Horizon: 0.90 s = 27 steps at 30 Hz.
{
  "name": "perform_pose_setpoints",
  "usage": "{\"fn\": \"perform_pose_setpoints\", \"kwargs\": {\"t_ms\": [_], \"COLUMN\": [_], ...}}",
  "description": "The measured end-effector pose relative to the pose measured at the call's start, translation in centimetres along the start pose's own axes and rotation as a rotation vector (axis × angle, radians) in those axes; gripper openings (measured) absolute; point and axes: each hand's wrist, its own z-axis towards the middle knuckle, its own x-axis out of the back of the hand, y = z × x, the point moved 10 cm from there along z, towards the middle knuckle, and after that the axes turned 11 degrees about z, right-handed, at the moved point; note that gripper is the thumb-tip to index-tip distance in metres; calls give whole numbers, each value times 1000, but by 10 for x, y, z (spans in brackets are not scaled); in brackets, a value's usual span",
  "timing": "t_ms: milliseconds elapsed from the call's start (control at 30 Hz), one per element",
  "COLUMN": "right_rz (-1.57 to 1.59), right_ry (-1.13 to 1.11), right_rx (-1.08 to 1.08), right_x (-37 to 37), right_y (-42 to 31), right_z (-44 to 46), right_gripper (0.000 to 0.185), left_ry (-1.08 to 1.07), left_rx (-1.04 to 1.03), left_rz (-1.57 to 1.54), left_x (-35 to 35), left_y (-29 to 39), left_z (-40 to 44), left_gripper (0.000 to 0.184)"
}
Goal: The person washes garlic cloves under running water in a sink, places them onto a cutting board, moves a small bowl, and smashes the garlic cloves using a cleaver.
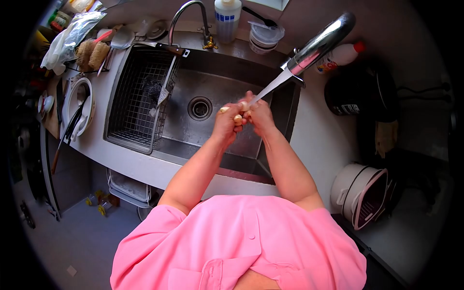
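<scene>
Over the right part of the steel sink (186, 128), my two hands meet under running water from the chrome faucet (321, 43). My left hand (227, 124) is closed around several small pale pieces (237, 118), which look like garlic or ginger; one sticks out at its left side. My right hand (261, 116) is closed at the stream, its fingers touching a pale piece (244, 105) between the hands. Water and fingers partly hide what it holds. The drain (199, 108) lies to the left of my hands.
A wire rack (140, 96) fills the sink's left side, with a knife (174, 49) across its back edge. A thin curved tap (205, 24), a bottle (227, 21) and stacked tubs (264, 36) stand behind. At left is a bowl of utensils (72, 108); at right, a black pot (357, 94).
</scene>
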Motion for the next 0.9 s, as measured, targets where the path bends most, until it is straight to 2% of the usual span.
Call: {"fn": "perform_pose_setpoints", "kwargs": {"t_ms": [67,100,167,300,367,400,467,567,700,800,867,900], "right_rz": [30,29,-53,41,0,0,88,104,147,93,-161,-161], "right_ry": [-217,-218,-382,-403,-266,-264,-176,-164,-196,-208,-289,-288], "right_rx": [-18,-19,45,-30,12,16,57,54,38,-20,82,80], "right_x": [-11,-12,-28,-29,-19,-25,-31,-25,-22,-18,-19,-19], "right_y": [-1,-1,-8,-3,2,0,-11,-9,-9,-10,-29,-36], "right_z": [-1,-3,-13,-11,-4,-7,-18,-14,-10,-8,-10,-14], "right_gripper": [33,33,31,26,22,22,21,26,23,25,27,27], "left_ry": [-36,-73,-69,-45,-56,-69,-75,-31,35,-10,-40,-74], "left_rx": [6,16,28,40,35,26,-1,-47,-61,-17,-1,19], "left_rz": [-42,-84,-83,-36,-48,-63,-37,12,18,-51,-13,25], "left_x": [3,3,11,11,13,12,12,12,12,15,18,17], "left_y": [5,7,7,6,4,5,9,15,19,16,24,27], "left_z": [1,1,3,3,5,7,7,5,-1,-1,-4,-6], "left_gripper": [14,12,12,13,13,13,12,13,16,17,18,20]}}
